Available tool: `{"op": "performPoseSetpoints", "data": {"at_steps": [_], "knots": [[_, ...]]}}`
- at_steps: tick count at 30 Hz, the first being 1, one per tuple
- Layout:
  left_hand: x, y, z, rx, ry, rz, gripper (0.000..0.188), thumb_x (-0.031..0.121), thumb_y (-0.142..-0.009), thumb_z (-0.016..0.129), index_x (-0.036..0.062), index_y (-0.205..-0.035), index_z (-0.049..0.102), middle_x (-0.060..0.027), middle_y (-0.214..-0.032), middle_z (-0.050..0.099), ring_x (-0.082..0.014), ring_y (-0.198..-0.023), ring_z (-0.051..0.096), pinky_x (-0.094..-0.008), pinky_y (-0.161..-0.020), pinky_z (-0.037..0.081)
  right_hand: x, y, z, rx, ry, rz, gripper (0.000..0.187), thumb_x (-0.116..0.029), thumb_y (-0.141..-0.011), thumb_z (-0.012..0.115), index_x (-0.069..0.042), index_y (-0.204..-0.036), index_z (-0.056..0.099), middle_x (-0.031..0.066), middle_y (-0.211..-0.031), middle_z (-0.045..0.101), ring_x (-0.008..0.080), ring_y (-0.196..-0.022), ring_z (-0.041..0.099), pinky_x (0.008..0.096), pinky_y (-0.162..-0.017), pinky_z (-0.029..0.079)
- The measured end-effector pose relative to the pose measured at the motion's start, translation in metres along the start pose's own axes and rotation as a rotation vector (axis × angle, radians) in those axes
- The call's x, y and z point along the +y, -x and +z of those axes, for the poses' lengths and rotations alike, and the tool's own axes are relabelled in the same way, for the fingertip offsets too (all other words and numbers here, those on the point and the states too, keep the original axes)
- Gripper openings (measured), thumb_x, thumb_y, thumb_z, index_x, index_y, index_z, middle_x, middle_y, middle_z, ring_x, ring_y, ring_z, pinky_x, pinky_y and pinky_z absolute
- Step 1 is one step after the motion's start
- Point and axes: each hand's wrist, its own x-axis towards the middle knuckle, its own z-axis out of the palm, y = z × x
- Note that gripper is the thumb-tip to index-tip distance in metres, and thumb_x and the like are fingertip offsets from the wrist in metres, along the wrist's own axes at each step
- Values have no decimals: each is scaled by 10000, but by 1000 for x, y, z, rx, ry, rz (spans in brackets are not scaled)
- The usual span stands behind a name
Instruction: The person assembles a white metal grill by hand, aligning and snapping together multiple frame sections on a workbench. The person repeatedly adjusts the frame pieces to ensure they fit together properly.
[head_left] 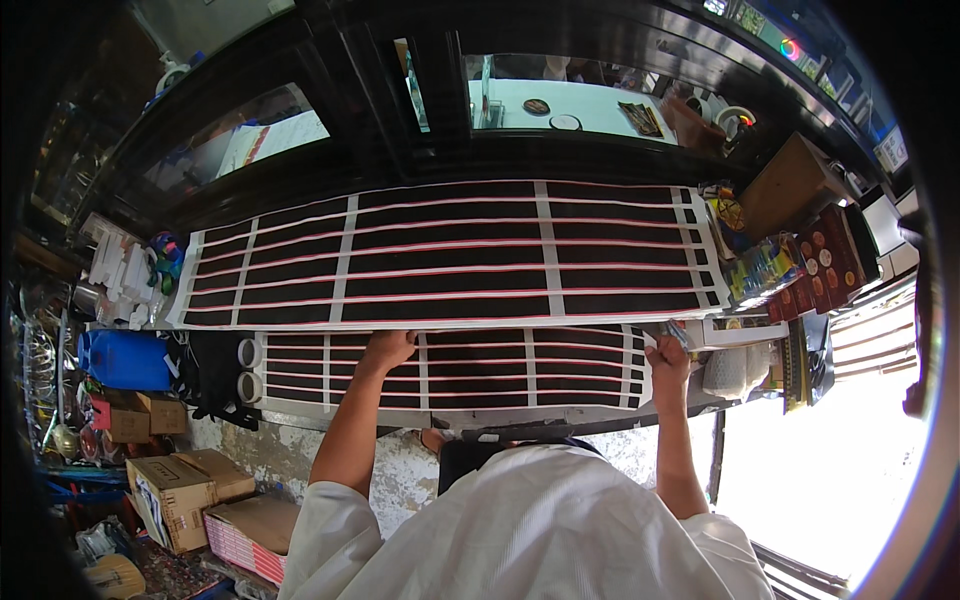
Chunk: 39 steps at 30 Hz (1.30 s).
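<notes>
Two long printed sheets of black panels, split by white and red lines, lie across the bench. The larger far sheet (450, 265) is the top of what looks like a stack with white edges. Closer to me is a narrower sheet (475, 378). My left hand (390, 348) rests on its far side, fingers curled at the stack's near edge; what they pinch is hidden. My right hand (668, 356) is closed at the near sheet's right end. A small greyish tool (677, 330) pokes out beyond its fingers, its kind unclear.
Two white rolls (249, 370) and a blue container (125, 360) stand left. Cardboard boxes (175, 500) sit on the floor lower left. Packets (765, 270) and a brown box (790, 190) crowd the right end. Behind the bench runs a black frame with glass openings.
</notes>
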Motion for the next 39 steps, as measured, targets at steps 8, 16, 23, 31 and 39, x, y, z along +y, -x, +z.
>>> {"op": "performPoseSetpoints", "data": {"at_steps": [8, 16, 23, 31, 39], "knots": [[5, -15, 0, -241, -121, -144, 498, 224, -1002, 646, 124, -1490, 629, -261, -1465, 674, -466, -1344, 651, -544, -1121, 553, 2, -1, 4, 25, -109, -16, 131, 113, -993, 664, 3, -1064, 662, 13, -1007, 692, 101, -918, 569, 258, -871, 439], [3, 24, 28, 262, -149, -6, 502, 59, -827, 708, -89, -1300, 629, -385, -1229, 662, -536, -1190, 645, -603, -1014, 535, 18, -17, 6, 213, 356, -59, 300, 101, -949, 630, -27, -1214, 684, 138, -1152, 748, 261, -1039, 727, 384, -925, 567], [40, 174, 68, 486, 123, 88, 442, 18, -954, 705, 22, -1390, 631, -232, -1356, 665, -440, -1211, 646, -541, -1052, 548, 37, 29, 60, 117, 344, -223, 186, 57, -1017, 611, -45, -1153, 688, 108, -928, 729, 227, -809, 727, 375, -716, 575], [-116, 234, 89, 776, 846, -750, 411, 1, -947, 717, -2, -1351, 642, -191, -1185, 707, -317, -972, 725, -431, -923, 588, 16, 104, 148, -491, 30, -94, 129, 26, -1028, 682, -4, -1146, 724, 87, -949, 804, 134, -840, 767, 288, -743, 596], [-244, 249, -13, 785, 353, -730, 452, 21, -917, 737, -34, -1349, 614, -244, -1250, 633, -423, -1121, 653, -501, -986, 548, -4, 160, 232, -613, 44, 26, 100, 8, -1064, 667, 26, -1156, 702, 94, -959, 782, 146, -874, 749, 299, -802, 607]]}}
